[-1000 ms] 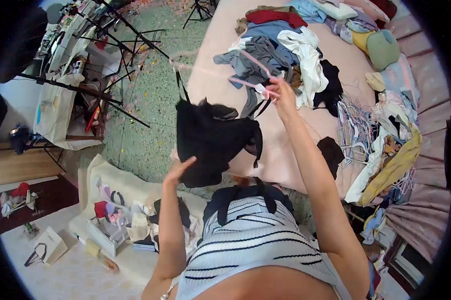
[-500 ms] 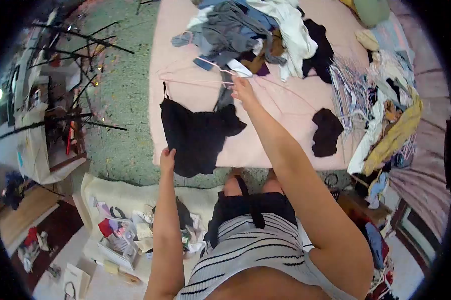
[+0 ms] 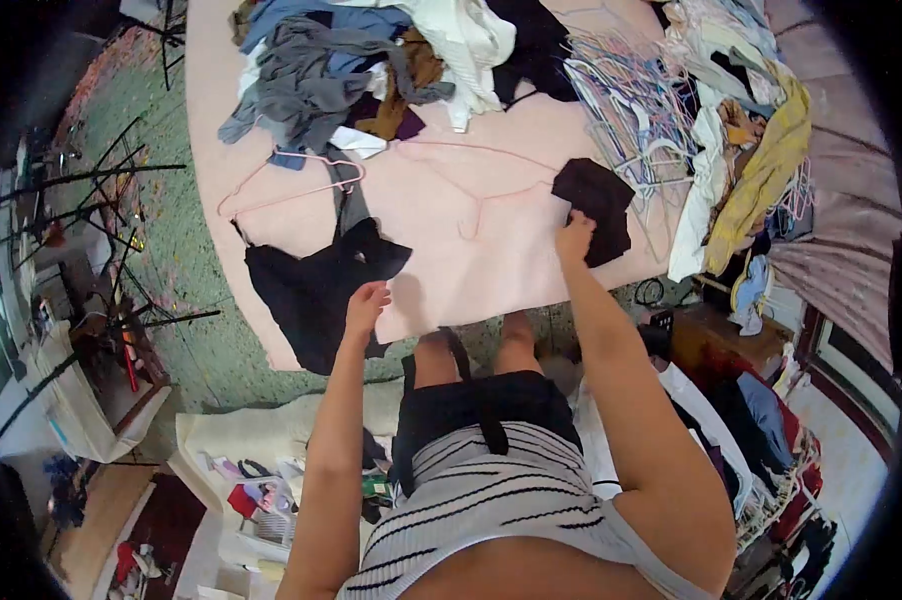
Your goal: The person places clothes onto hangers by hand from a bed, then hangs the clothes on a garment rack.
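Note:
My right hand (image 3: 575, 238) is at the left edge of a small folded dark brown garment (image 3: 603, 190), its fingers closed on the cloth. Above the near edge of the bed, my left hand (image 3: 367, 308) is empty with its fingers loosely bent and apart. Beside it lies a black strappy top (image 3: 306, 290), part of it hanging over the bed's edge. A pink hanger (image 3: 296, 188) rests at the top's upper side, near one strap. Between the two garments a second pink hanger (image 3: 476, 195) lies flat, hook toward me.
A heap of clothes (image 3: 311, 85) covers the far part of the pink bed (image 3: 461, 275). Many hangers (image 3: 636, 110) are piled at right, beside more clothes (image 3: 761, 170). Black rods (image 3: 121, 180) stand over the floor at left. A cream-covered seat (image 3: 211, 430) holds small items near me.
My left hand has let go of the black top. My right hand has left the pink hanger and moved right to the dark brown garment. The view has shifted right.

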The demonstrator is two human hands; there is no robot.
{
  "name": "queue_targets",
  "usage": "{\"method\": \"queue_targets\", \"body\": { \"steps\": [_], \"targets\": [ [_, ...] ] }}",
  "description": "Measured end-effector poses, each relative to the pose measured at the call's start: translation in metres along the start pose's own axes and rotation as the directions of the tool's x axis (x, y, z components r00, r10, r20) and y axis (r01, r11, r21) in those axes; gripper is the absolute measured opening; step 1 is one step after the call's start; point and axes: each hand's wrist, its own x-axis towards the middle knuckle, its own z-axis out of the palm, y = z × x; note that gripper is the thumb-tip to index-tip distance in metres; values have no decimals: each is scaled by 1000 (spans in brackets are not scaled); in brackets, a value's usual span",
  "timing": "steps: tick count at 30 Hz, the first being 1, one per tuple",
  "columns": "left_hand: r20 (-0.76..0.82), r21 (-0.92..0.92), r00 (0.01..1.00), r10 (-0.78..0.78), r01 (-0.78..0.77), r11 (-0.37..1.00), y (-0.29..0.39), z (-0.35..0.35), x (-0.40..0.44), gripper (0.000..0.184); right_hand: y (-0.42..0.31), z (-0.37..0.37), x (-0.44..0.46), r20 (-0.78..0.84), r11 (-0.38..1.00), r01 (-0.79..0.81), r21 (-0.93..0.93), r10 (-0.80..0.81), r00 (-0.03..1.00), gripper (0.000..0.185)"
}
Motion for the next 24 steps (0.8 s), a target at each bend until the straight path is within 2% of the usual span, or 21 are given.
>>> {"method": "queue_targets", "body": {
  "steps": [2,4,5,6,8,10,12,14,15,16,17,18,19,20,21,22,23,24],
  "targets": [
    [37,28,998,41,-42,999,10,24,8,27,13,-28,18,-115,999,15,-47,-20,993,49],
    [34,57,999,39,-41,998,21,48,15,27,17,-44,37,-159,994,-92,55,100,982,66],
    [70,80,996,58,-63,995,24,59,19,29,22,-43,49,-128,975,-199,100,211,969,79],
    [106,100,991,76,-86,991,29,70,22,31,27,-43,58,-122,973,-206,102,217,968,79],
    [115,127,991,70,-85,988,37,95,30,31,41,-37,74,69,872,-372,317,370,926,91],
    [160,163,982,97,-124,979,49,124,31,32,57,-23,88,117,889,-364,276,345,931,85],
    [156,169,985,77,-103,980,58,156,32,31,56,-26,87,484,790,-391,473,138,864,71],
    [218,168,973,75,-113,979,64,184,33,35,20,-49,65,607,594,-498,631,21,794,54],
    [214,175,974,79,-118,977,72,203,28,35,10,-58,54,687,590,-514,623,-99,720,52],
    [132,11,991,-34,33,999,84,222,19,39,4,-67,43,747,588,-526,615,-219,628,50],
    [70,-164,985,-160,170,972,92,233,14,42,3,-75,32,776,557,-542,629,-412,478,46],
    [62,-158,985,-158,166,973,95,237,15,42,2,-87,16,753,527,-564,635,-584,303,43],
    [294,-437,933,-205,322,840,98,240,19,45,-7,-116,-6,799,542,-610,578,-527,288,38],
    [514,-623,843,-160,495,606,101,242,21,47,-20,-151,-25,841,554,-652,517,-470,268,33],
    [637,-697,764,99,517,496,106,245,16,44,-32,-176,-37,817,608,-575,548,-536,211,27],
    [676,-736,640,366,562,377,112,249,11,42,-39,-190,-44,792,652,-490,579,-593,145,20],
    [587,-767,774,238,438,468,103,248,27,43,-28,-171,-40,719,654,-526,544,-686,-109,30],
    [579,-771,778,242,427,472,109,240,20,43,-25,-171,-38,712,652,-523,549,-692,-116,30]
  ]
}}
